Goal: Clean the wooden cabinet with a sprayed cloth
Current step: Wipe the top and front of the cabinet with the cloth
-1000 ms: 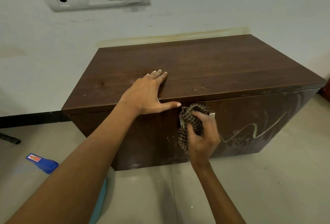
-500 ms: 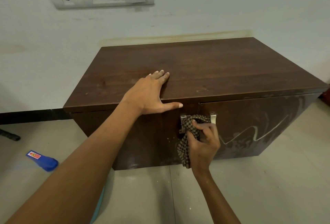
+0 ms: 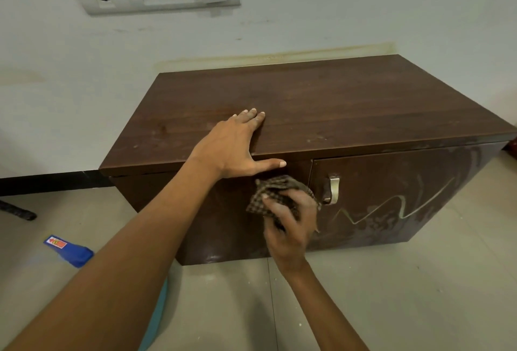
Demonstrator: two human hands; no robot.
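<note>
A checked cloth (image 3: 275, 196) is gripped in the curled fingers of the right hand (image 3: 291, 224) and pressed to the front of the wooden cabinet (image 3: 363, 104), left of the metal handle (image 3: 333, 189). The left hand (image 3: 235, 146) is laid flat on the top's front edge, fingers straight.

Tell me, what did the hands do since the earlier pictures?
The right hand slid the checked cloth it grips a little to the left across the cabinet front, off the metal handle, which now shows whole. Nothing was picked up or let go. The left hand stayed flat on the cabinet top, thumb over the front edge.
</note>
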